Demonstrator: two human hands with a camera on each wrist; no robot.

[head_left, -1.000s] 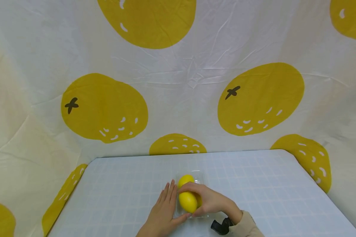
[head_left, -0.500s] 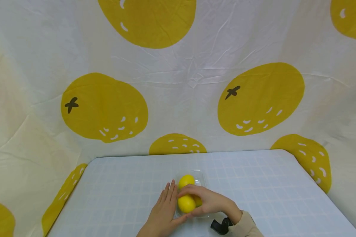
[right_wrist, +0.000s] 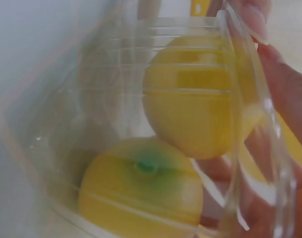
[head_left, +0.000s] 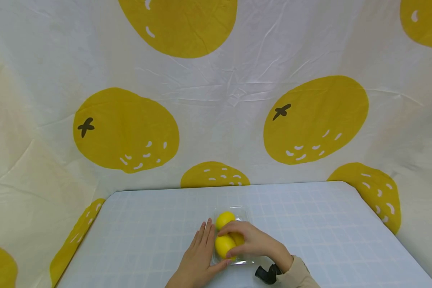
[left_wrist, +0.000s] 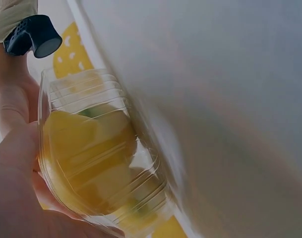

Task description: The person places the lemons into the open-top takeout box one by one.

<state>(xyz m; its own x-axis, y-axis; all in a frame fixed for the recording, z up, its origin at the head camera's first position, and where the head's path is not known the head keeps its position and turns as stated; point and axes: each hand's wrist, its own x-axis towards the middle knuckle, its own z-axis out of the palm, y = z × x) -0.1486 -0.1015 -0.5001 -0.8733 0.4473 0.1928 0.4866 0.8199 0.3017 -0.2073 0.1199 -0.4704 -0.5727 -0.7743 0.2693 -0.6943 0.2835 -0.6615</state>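
Note:
A clear plastic container (head_left: 243, 262) holds yellow lemons. One lemon (head_left: 225, 220) lies at the back, and a third, partly hidden, shows under my right hand. In the right wrist view a lemon (right_wrist: 141, 191) with a green tip sits behind the clear wall. My right hand (head_left: 253, 239) reaches in from the right, its curled fingers and thumb around the front lemon (head_left: 224, 245). My left hand (head_left: 199, 256) lies along the container's left side, fingers straight, thumb at its front edge. The left wrist view shows the lemons through the container's wall.
A pale checked cloth covers the table (head_left: 147, 224). Behind it hangs a white curtain (head_left: 219, 120) printed with large yellow fruit. A black device (head_left: 267, 275) sits at my right wrist, beside the beige sleeve (head_left: 299, 274).
The front lemon has moved slightly left and lower into the container with my right hand. My right thumb has shifted up from the container's front edge onto the lemon. My left hand stays put.

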